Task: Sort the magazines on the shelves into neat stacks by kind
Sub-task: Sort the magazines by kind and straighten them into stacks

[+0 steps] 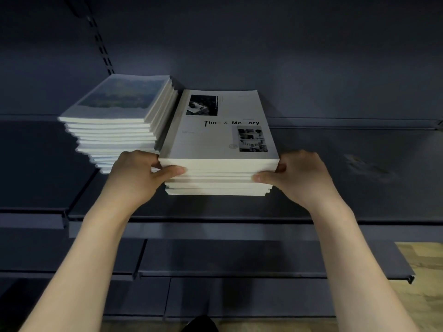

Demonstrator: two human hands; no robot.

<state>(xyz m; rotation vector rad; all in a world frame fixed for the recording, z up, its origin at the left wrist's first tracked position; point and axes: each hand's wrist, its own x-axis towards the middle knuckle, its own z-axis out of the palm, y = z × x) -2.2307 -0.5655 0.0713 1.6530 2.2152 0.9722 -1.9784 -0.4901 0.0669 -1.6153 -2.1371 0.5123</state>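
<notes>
Shelf (335,164): both hands' curled fingers (261,176) grip stack (215,178)

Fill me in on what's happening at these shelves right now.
A person is squaring up a stack of white magazines titled "Time & Memory" on a dark shelf. The left hand and right hand each hold a near corner of the stack, thumbs across its front edge. Just to the left stands a second stack with a blue-green cover picture, its lower copies stepped out of line.
</notes>
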